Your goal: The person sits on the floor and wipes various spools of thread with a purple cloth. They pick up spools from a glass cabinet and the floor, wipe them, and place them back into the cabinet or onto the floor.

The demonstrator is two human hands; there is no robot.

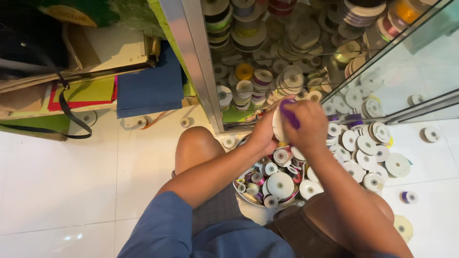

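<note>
While the left hand [264,135] clamps a ribbon spool [278,125] steady, the right hand [308,125] pinches its purple ribbon [289,113] above the bowl [239,187].

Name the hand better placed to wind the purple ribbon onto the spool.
Right, probably: the right hand pinches the purple ribbon at the spool's rim, while the left hand grips the spool.

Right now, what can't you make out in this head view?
- Ribbon spool: mostly hidden by the left hand and right hand.
- Bowl contents: part covered by forearms.
- Cabinet spools: blurred by glass glare.
- Yellow spool: partly hidden behind the knee.
</note>
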